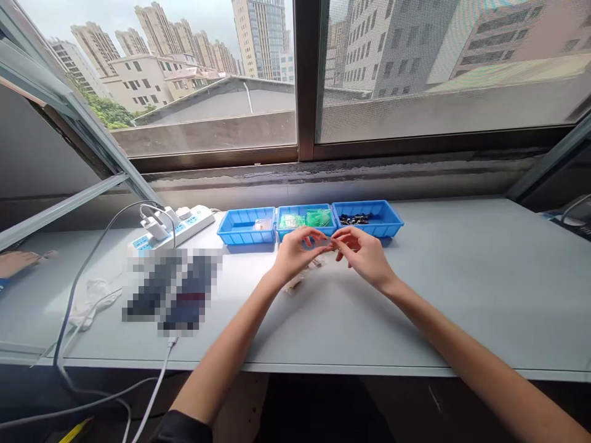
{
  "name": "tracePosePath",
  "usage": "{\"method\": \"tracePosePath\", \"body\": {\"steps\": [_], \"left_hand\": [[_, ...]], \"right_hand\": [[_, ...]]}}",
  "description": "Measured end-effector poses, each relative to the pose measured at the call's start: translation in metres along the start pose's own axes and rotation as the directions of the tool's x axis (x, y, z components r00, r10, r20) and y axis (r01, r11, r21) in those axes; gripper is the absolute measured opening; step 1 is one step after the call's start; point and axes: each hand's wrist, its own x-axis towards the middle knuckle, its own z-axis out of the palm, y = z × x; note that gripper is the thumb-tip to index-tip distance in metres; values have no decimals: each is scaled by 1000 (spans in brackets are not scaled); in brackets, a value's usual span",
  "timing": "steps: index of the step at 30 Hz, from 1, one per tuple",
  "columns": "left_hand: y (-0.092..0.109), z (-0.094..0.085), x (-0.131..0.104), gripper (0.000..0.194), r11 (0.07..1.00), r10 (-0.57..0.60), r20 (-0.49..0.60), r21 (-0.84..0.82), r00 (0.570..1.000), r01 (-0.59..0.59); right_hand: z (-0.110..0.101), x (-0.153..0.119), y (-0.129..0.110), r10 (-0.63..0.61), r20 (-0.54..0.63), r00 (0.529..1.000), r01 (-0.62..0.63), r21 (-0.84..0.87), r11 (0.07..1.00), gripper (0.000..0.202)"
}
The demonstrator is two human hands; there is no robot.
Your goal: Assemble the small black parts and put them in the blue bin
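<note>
Over the desk, my left hand and my right hand meet with thumbs and fingers pinched together. Whatever lies between the fingertips is too small to name. Beneath my left hand, a few small brownish pieces lie on the desk, partly hidden. Just behind the hands three blue bins stand in a row. The left bin has a few pale pinkish parts, the middle bin holds green circuit boards, and small black parts lie in the right bin.
A white power strip with plugs and cables stands at the back left. Two blurred dark phone-like objects lie in front of it, beside crumpled white plastic. Another person's hand shows at the far left. A window rises behind the desk.
</note>
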Motion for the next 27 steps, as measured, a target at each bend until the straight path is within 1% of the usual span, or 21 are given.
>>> {"method": "tracePosePath", "body": {"steps": [2, 3, 6, 9, 12, 13, 15, 17, 19, 20, 22, 23, 24, 25, 26, 27], "left_hand": [[1, 0, 0, 6, 998, -10, -28, -64, 1000, 8], [2, 0, -1, 4, 997, -5, -49, -75, 999, 1], [1, -2, -1, 10, 992, 72, -95, -100, 993, -81], [1, -4, -1, 18, 981, 178, -126, -56, 976, -186], [0, -5, -2, 27, 956, 284, -132, 115, 950, -270], [0, -5, -2, 29, 933, 336, -141, 186, 931, -309], [0, -4, -3, 28, 860, 466, -158, 313, 871, -403], [0, -3, -4, 18, 794, 560, -183, 397, 808, -460], [0, -4, -4, 8, 746, 621, -194, 445, 760, -495], [-1, -5, -3, 7, 715, 654, -195, 474, 731, -513], [-3, -7, -3, 7, 625, 732, -163, 547, 661, -557], [-4, -8, -3, 8, 579, 765, -145, 581, 627, -572], [-5, -9, -4, 9, 555, 780, -136, 600, 610, -576], [-6, -9, -4, 10, 567, 770, -139, 597, 622, -567], [-6, -9, -4, 10, 614, 735, -155, 566, 660, -550], [-5, -8, -4, 9, 690, 671, -174, 503, 721, -521]], "right_hand": [[1, -1, -4, -9, 7, 1000, 8, 102, 995, 31], [0, -1, -5, -46, 5, 999, 45, 102, 994, 31], [-2, -1, -6, -228, -6, 974, 227, -32, 973, 21], [-6, 0, -2, -421, -5, 907, 414, -174, 894, 16], [-10, 1, 2, -568, -31, 822, 531, -316, 786, 22], [-11, 1, 2, -610, -44, 791, 556, -364, 748, 24], [-12, 0, 3, -685, -56, 726, 596, -446, 668, 27], [-13, 0, 3, -746, -42, 664, 631, -503, 590, 27], [-13, 0, 4, -795, -27, 606, 664, -534, 524, 26], [-13, 1, 4, -818, -28, 574, 681, -538, 496, 26], [-12, 2, 6, -860, -42, 509, 717, -532, 450, 23], [-12, 3, 6, -872, -49, 488, 730, -524, 439, 23], [-11, 3, 6, -872, -57, 486, 736, -511, 444, 23], [-10, 3, 6, -859, -69, 508, 733, -489, 473, 23], [-9, 2, 6, -825, -92, 557, 715, -451, 534, 22], [-7, 2, 5, -761, -125, 637, 675, -388, 628, 20]]}}
